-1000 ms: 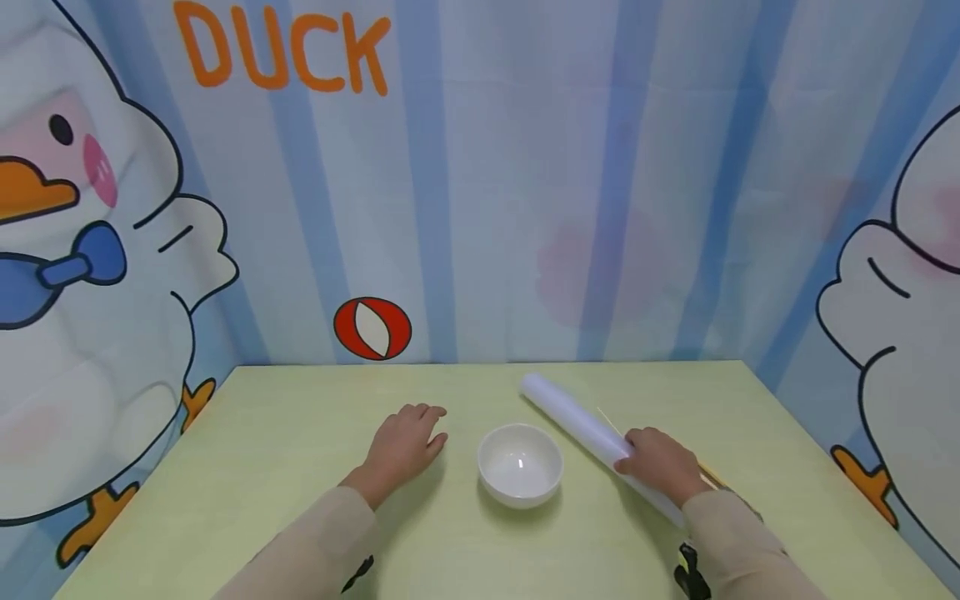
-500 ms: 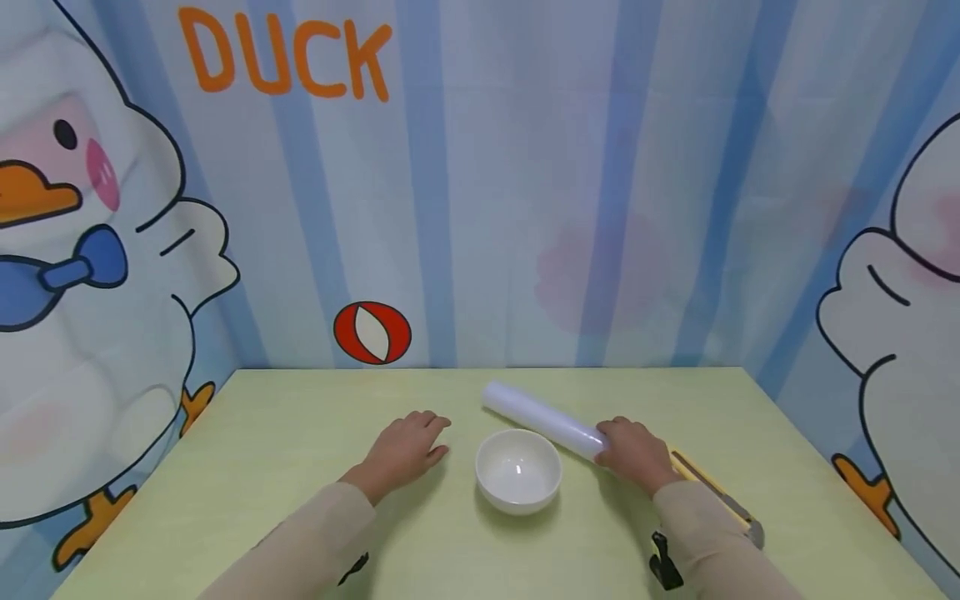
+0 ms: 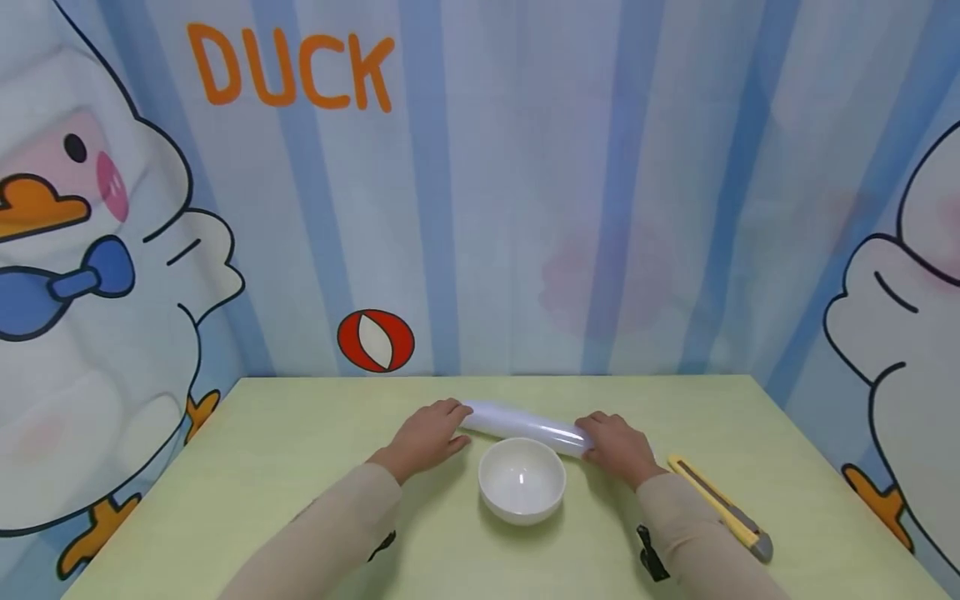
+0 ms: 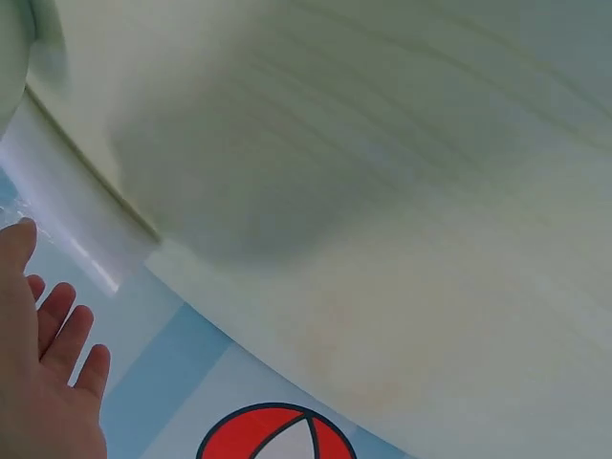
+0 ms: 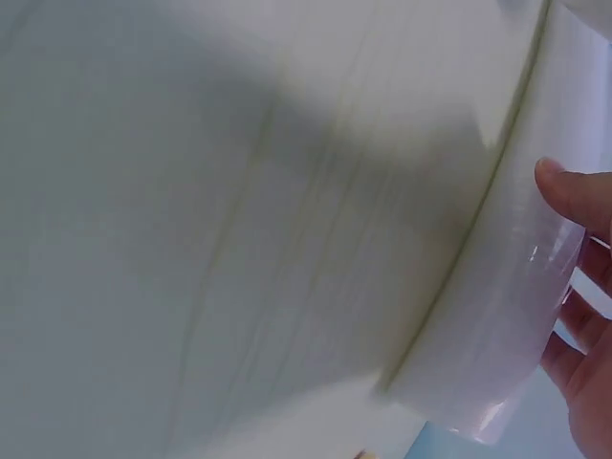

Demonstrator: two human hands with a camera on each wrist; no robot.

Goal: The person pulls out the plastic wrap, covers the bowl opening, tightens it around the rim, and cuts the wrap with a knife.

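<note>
A roll of clear plastic wrap lies across the table behind a white bowl. My right hand grips the roll near its right end; in the right wrist view the thumb lies on the near side of the roll and the fingers go round behind it. At the roll's left end is my left hand. Its fingers are spread and loosely extended in the left wrist view, beside the roll and not curled round it. Whether the fingertips touch the film is unclear.
A yellow and grey box cutter lies on the table to the right of my right forearm. The light yellow table ends at the back against a striped blue curtain with duck drawings.
My right hand has swung the roll left and turned it from a steep slant to nearly crosswise behind the bowl. The box cutter is uncovered. My left hand has moved slightly right to the roll's end.
</note>
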